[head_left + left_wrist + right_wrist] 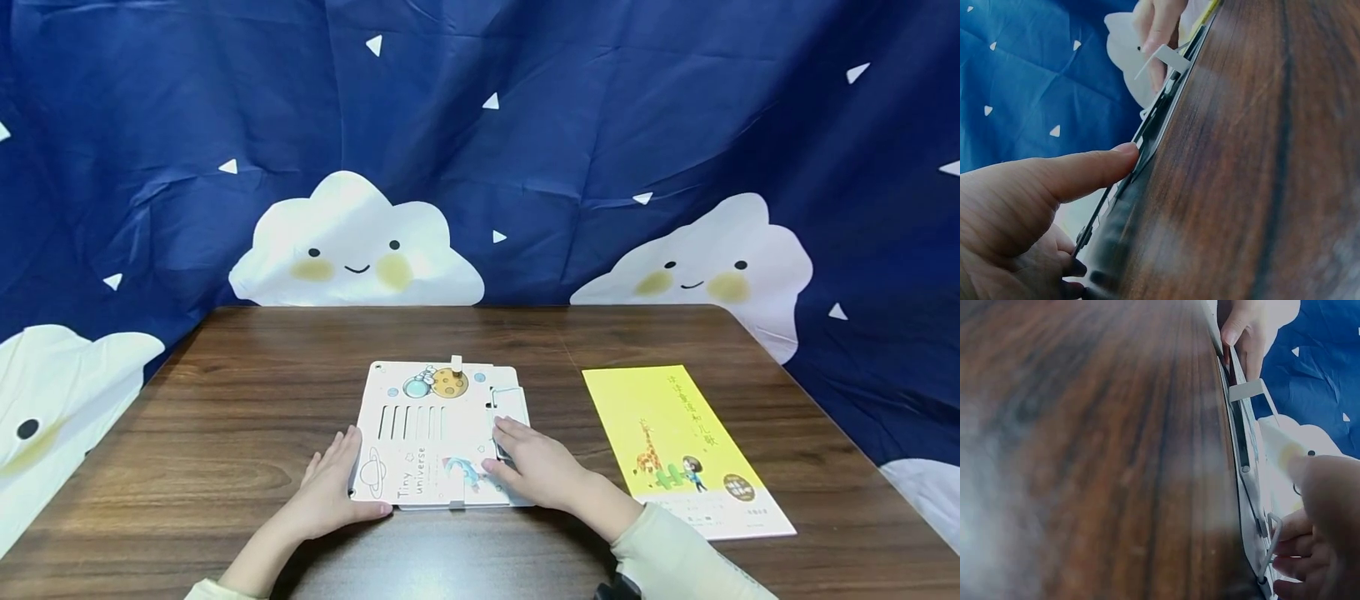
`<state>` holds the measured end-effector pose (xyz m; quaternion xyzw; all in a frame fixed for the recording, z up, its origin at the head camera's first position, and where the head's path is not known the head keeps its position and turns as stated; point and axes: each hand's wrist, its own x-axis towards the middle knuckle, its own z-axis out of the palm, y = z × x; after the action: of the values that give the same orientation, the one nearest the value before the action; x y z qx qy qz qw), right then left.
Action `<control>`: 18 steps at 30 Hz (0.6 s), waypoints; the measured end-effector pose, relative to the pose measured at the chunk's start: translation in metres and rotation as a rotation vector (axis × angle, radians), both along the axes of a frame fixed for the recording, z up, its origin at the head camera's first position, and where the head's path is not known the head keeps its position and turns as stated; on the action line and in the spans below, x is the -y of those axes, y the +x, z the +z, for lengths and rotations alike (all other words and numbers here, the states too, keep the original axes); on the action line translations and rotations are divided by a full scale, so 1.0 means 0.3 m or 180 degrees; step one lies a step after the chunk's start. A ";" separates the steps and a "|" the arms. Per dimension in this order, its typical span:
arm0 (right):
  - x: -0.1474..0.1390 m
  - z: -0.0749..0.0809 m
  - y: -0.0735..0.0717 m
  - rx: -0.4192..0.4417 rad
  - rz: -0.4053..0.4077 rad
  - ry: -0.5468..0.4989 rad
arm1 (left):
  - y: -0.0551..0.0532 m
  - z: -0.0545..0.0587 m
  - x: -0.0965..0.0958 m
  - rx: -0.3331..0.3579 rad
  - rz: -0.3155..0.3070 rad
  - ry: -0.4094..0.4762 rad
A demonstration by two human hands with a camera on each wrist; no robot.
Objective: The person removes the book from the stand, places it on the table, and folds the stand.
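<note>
A white book stand (420, 433), printed with planets and "Tiny universe", lies folded flat on the wooden table. At its near left corner is my left hand (330, 487), holding the edges: the thumb (1100, 169) meets the front edge and the fingers lie along the left side. My right hand (543, 467) rests over the right part of the stand, fingertips and thumb on its top face by a cutout. Its palm side is hidden in the head view. A wire bracket (1270, 544) shows beside the right fingers. One white clip (1246, 390) juts from the front edge.
To the right of the stand lies a yellow book (675, 450) with a giraffe and a child on its cover. Another small clip (456, 364) stands at the stand's far edge. Behind the brown table (262, 358) hangs a blue curtain (525, 150) with smiling clouds.
</note>
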<state>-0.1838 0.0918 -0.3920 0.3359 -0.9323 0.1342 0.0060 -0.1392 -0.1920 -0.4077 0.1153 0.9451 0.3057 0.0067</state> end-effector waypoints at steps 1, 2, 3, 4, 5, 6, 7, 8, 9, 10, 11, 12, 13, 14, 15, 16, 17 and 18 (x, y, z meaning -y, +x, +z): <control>0.002 0.001 0.001 0.0042 -0.0038 -0.0036 | 0.000 0.000 0.000 -0.0009 -0.0006 0.0001; 0.004 0.003 0.003 0.0085 -0.0070 -0.0078 | 0.001 0.000 0.000 -0.0015 -0.0011 -0.0001; 0.006 0.006 0.006 0.0125 -0.0092 -0.0115 | 0.001 0.000 -0.001 -0.0018 -0.0013 -0.0003; 0.009 0.009 0.008 0.0150 -0.0095 -0.0148 | 0.001 0.001 0.000 -0.0018 -0.0012 -0.0004; 0.012 0.012 0.011 0.0170 -0.0084 -0.0182 | 0.000 0.001 -0.001 -0.0015 -0.0010 -0.0008; 0.015 0.016 0.015 0.0170 -0.0062 -0.0188 | 0.000 0.001 -0.001 -0.0008 -0.0009 -0.0013; 0.018 0.020 0.019 0.0164 -0.0032 -0.0179 | 0.000 0.001 -0.001 0.0001 -0.0007 -0.0016; 0.023 0.023 0.024 0.0162 0.0006 -0.0169 | 0.000 0.001 -0.001 0.0007 -0.0004 -0.0020; 0.028 0.026 0.028 0.0153 0.0051 -0.0152 | -0.001 0.001 -0.001 0.0013 -0.0002 -0.0023; 0.034 0.029 0.032 0.0131 0.0101 -0.0127 | -0.001 0.001 -0.001 0.0017 0.0000 -0.0023; 0.040 0.032 0.036 0.0114 0.0145 -0.0098 | 0.000 0.002 -0.001 0.0019 0.0001 -0.0022; 0.046 0.034 0.039 0.0085 0.0189 -0.0064 | 0.000 0.003 -0.001 0.0019 0.0003 -0.0020; 0.052 0.036 0.042 0.0061 0.0229 -0.0039 | 0.000 0.005 0.000 0.0003 0.0003 -0.0014; 0.057 0.036 0.043 0.0026 0.0269 -0.0012 | 0.001 0.006 -0.001 0.0003 0.0004 -0.0015; 0.062 0.036 0.045 -0.0009 0.0308 0.0011 | 0.001 0.008 -0.001 0.0005 0.0004 -0.0013; 0.065 0.036 0.045 -0.0037 0.0334 0.0034 | 0.001 0.009 -0.001 0.0006 0.0006 -0.0011; 0.068 0.035 0.045 -0.0044 0.0349 0.0048 | 0.002 0.010 -0.002 0.0011 0.0006 -0.0009; 0.071 0.034 0.044 -0.0052 0.0362 0.0064 | 0.002 0.012 -0.002 0.0014 0.0006 -0.0007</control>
<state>-0.1705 0.0706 -0.3818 0.3894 -0.9129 0.1223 0.0026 -0.1385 -0.1914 -0.4042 0.1136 0.9455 0.3050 0.0087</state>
